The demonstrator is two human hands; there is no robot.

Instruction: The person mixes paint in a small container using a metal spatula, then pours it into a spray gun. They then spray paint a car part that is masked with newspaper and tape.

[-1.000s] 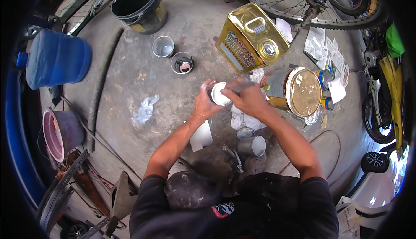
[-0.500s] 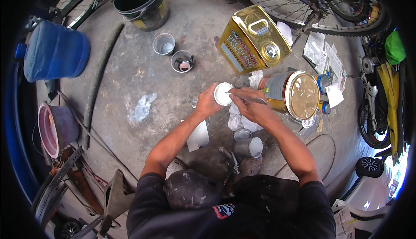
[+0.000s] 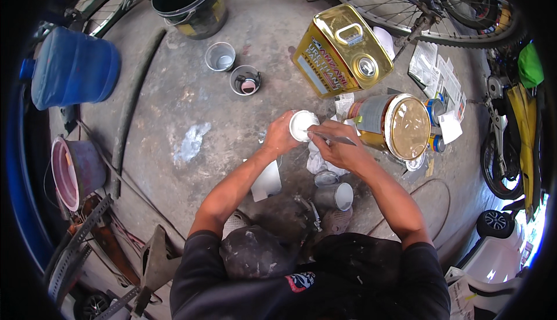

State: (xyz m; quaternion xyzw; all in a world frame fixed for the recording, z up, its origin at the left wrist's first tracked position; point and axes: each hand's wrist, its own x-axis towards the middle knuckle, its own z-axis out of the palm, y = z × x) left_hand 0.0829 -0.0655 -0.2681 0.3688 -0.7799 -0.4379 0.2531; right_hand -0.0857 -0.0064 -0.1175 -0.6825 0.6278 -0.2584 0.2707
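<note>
My left hand (image 3: 279, 134) is wrapped round the side of a small cup (image 3: 303, 124) with white paint-like stuff in it. Over the cup's right rim, my right hand (image 3: 346, 151) pinches a thin spatula (image 3: 341, 140). One end of it reaches into the cup, and its dark flat part sticks out past my knuckles. Below the hands lie a crumpled white rag (image 3: 316, 160) and a white sheet (image 3: 267, 181). A metal spray-gun cup (image 3: 336, 197) stands between my feet, beside a round clear lid (image 3: 326, 178).
Right of my hands stand a large round tin (image 3: 409, 127) and a gold rectangular can (image 3: 342, 53). Two plastic cups (image 3: 220, 57) and a black bucket (image 3: 188, 7) are farther off. A blue water jug (image 3: 75, 68) and pink bucket (image 3: 75, 172) sit left; bicycles (image 3: 406, 7) stand behind.
The cup and both hands have shifted slightly right. My right hand has turned a little with the spatula, whose tip stays in the cup. Both grips are kept.
</note>
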